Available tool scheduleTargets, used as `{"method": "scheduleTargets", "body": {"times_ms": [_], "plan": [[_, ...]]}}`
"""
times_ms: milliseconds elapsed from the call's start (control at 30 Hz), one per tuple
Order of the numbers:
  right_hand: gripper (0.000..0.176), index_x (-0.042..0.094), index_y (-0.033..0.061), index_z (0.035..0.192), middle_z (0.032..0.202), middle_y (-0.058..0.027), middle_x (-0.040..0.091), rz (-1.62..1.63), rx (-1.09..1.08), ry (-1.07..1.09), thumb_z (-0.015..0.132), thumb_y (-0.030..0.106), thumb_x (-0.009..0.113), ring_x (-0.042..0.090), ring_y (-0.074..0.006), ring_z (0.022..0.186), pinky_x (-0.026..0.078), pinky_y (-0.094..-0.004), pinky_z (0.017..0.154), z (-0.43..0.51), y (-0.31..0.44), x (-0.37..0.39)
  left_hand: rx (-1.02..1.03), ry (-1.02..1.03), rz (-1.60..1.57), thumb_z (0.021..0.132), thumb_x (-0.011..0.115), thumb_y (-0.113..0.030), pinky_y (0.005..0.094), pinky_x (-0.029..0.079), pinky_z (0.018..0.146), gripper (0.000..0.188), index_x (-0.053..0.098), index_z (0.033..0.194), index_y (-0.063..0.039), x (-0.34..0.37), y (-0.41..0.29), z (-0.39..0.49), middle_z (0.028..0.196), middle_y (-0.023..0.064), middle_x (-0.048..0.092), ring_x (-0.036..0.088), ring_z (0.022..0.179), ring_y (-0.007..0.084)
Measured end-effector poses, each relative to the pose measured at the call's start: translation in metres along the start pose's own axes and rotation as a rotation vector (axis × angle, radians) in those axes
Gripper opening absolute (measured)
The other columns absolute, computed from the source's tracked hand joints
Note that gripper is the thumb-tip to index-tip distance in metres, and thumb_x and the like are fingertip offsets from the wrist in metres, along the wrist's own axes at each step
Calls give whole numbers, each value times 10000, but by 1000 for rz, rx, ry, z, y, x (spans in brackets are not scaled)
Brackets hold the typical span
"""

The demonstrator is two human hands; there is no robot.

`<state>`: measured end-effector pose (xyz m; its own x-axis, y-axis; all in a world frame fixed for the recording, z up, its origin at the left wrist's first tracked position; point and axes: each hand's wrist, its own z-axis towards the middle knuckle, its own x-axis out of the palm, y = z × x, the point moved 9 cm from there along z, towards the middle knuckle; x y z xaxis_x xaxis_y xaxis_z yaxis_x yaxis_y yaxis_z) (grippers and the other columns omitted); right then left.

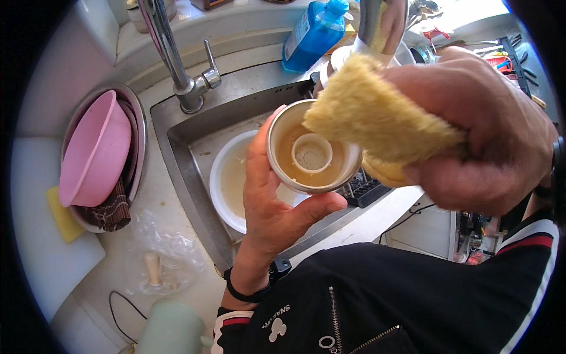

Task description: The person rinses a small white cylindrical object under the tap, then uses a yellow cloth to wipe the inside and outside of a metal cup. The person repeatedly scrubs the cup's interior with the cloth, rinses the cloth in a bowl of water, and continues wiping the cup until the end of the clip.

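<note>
My left hand point(274, 199) holds a round cup-like container point(285, 170) with a metal rim, tilted so that its mouth faces the camera. Inside it is a small white ring with a perforated bottom point(311, 153). In my right hand point(482, 128), blurred, is a yellow fuzzy cloth or sponge point(376, 115), which overlaps the container's upper right rim in the view. Whether it touches the container I cannot tell. Below my left hand a white basin point(225, 177) with cloudy liquid sits in the steel sink point(177, 177).
A chrome faucet point(192, 90) stands behind the sink, a blue detergent bottle point(314, 35) at its back edge. Left are a pink plastic bowl point(95, 150) in a metal basin point(140, 132), a clear plastic bag point(172, 243) and a pale green pitcher-like vessel point(172, 329). A black rack point(369, 190) is at right.
</note>
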<state>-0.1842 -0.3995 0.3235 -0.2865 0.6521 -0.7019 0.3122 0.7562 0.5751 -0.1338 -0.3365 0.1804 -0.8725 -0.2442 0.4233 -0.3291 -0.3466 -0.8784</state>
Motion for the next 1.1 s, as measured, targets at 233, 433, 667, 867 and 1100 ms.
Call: {"method": "scheduleTargets", "body": {"times_ms": [233, 433, 667, 867, 1100], "plan": [[113, 537, 1, 804, 588, -142, 584, -499, 380, 351, 720, 71, 566, 607, -233, 503, 495, -341, 475, 45, 12, 20, 86, 44, 112, 649, 823, -198, 320, 390, 945, 863, 306, 1306, 17, 2, -3, 6, 1230, 117, 475, 493, 1121, 203], [208, 600, -36, 863, 602, -146, 603, -596, 561, 457, 714, 107, 577, 624, -236, 520, 522, -330, 488, 46, 10, 24, 255, -41, 235, 689, 784, -196, 299, 427, 882, 741, 364, 1263, 9, 3, -15, 7, 1153, 122, 517, 543, 1041, 213], [299, 594, -31, 906, 606, -103, 604, -137, 565, 200, 752, 225, 565, 605, -180, 488, 509, -285, 462, 48, 10, 10, 228, -20, 324, 696, 785, -239, 309, 460, 842, 724, 368, 1245, -17, 2, -18, 7, 1119, 126, 544, 572, 1013, 223], [210, 598, -9, 893, 634, -116, 601, -467, 466, 306, 746, 135, 556, 605, -183, 521, 508, -312, 519, 25, -12, 20, 239, -9, 214, 705, 776, -213, 303, 434, 890, 748, 333, 1268, 1, 6, -14, 7, 1165, 130, 515, 535, 1071, 209], [214, 627, -32, 903, 693, -161, 633, -635, 415, 341, 726, 69, 561, 639, -231, 568, 532, -333, 543, 35, 2, 23, 245, -72, 118, 711, 765, -188, 308, 440, 882, 739, 329, 1272, 15, 8, -10, 9, 1154, 142, 529, 544, 1064, 220]]}}
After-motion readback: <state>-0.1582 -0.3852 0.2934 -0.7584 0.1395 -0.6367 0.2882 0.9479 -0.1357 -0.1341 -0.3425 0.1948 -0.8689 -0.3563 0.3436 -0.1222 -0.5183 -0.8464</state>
